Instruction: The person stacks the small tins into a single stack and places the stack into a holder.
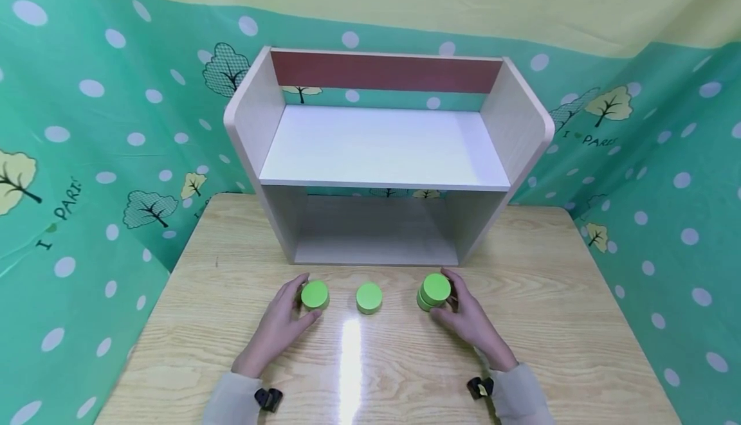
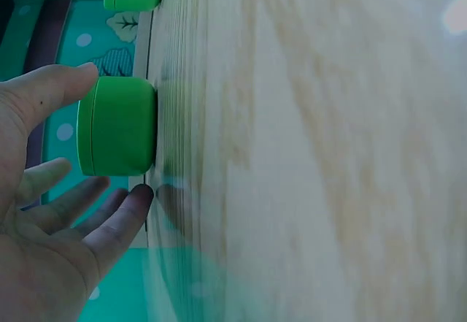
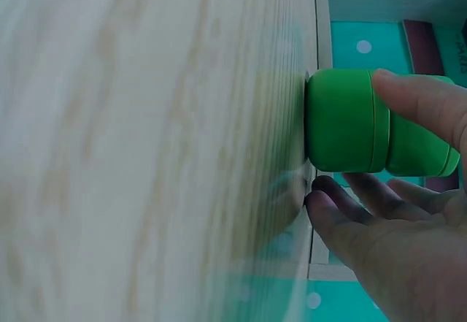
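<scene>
Green lidded jars (image 1: pixel 369 298), four in all: stood upright on a wood-grain table (image 1: pixel 579 322), in a row just in front of a two-tier shelf unit (image 1: pixel 384 148). Pointed straight up, with flat round lids on top. Looked slightly wider than tall when single, with the axis of symmetry vertical, square to the tabletop. Rose higher at the right end, with an upper jar (image 1: pixel 435 289) stacked on a lower jar (image 1: pixel 424 304), and ran longest there from wood to topmost lid. Appeared sideways in the wrist views, with lids toward the left edge in the left and the right edge in the right.

Were flanked at the leftmost jar (image 1: pixel 315 296) by the left hand (image 1: pixel 282 322), loosely curved around, with spread fingers on the far side and thumb by the lid on the near side. Were flanked at the stack by the right hand (image 1: pixel 469 319), likewise relaxed and unclenched, with thumb over the lower jar's lid and fingertips slightly clear of the sides. Could not tell whether either thumb touched.

Were backed by a teal polka-dot curtain (image 1: pixel 81 116) printed with trees.
</scene>
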`<state>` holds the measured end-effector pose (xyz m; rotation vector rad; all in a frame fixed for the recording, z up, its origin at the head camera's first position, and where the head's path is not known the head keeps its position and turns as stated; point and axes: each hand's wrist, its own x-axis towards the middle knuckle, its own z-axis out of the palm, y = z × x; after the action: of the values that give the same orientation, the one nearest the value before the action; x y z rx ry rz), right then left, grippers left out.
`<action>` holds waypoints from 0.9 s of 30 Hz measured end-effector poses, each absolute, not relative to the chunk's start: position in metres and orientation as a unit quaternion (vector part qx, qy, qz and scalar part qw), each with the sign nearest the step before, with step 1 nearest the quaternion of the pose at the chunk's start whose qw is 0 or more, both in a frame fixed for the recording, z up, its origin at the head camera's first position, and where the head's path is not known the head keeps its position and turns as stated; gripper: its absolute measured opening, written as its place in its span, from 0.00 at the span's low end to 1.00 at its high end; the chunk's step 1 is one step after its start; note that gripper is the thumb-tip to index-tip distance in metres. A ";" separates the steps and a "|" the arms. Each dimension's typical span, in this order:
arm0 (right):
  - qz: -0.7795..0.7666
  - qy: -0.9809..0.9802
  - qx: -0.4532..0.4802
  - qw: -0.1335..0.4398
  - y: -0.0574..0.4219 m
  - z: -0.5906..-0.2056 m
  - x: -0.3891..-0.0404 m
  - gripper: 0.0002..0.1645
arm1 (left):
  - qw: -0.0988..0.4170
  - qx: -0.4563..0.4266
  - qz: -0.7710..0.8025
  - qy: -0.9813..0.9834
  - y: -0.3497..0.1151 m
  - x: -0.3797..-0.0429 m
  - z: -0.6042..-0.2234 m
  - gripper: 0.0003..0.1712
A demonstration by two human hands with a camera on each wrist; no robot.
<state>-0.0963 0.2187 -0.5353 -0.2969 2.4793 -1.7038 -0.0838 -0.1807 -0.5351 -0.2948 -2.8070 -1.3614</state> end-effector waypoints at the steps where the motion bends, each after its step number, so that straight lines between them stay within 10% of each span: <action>1: -0.564 0.818 -0.096 0.061 0.218 -0.536 -0.097 0.54 | 0.002 -0.093 -0.437 -0.895 -0.180 -0.084 -0.535 0.49; 27: -0.582 0.804 -0.099 0.064 0.216 -0.539 -0.100 0.52 | 0.006 -0.086 -0.459 -0.884 -0.176 -0.090 -0.536 0.48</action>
<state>-0.1004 0.2162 -0.5387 -0.2981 2.4281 -1.7584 -0.0897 -0.1763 -0.5363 -0.2702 -2.7673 -1.4376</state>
